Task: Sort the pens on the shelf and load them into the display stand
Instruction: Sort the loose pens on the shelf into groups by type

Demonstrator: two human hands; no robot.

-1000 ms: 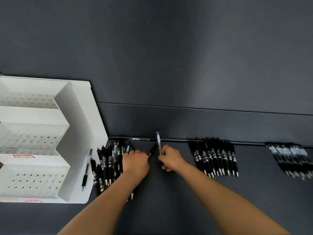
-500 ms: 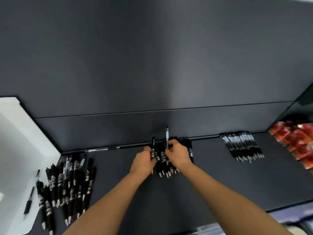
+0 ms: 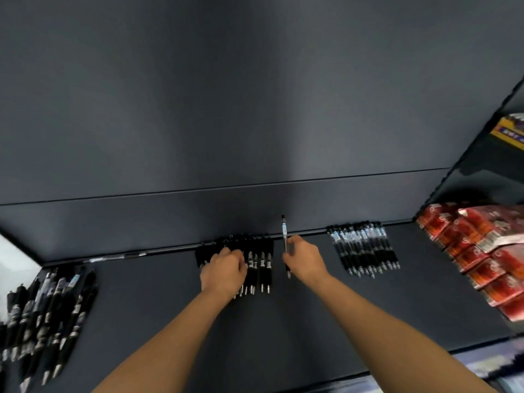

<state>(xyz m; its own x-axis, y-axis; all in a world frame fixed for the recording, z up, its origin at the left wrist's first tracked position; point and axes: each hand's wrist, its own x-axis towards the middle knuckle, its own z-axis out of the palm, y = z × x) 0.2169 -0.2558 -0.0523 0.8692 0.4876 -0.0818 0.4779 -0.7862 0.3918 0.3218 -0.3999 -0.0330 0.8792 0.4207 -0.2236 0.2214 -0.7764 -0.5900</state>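
Note:
My left hand lies on the left part of a middle row of black pens on the dark shelf, fingers curled down onto a pen there. My right hand pinches a slim pen with a pale blue-and-white label, held nearly upright just right of that row. A second tidy row of labelled pens lies further right. An unsorted pile of pens sits at the far left. Only a white sliver of the display stand shows at the left edge.
Red packets are stacked on the shelf's right end, with a yellow box on a higher shelf beyond. A loose pen lies along the back edge. The shelf's back wall rises close behind the rows.
My view has swung right, away from the stand and the unsorted pile. Both hands carried pens to the middle row; the left hand has dropped onto it, and the right has moved off its right side.

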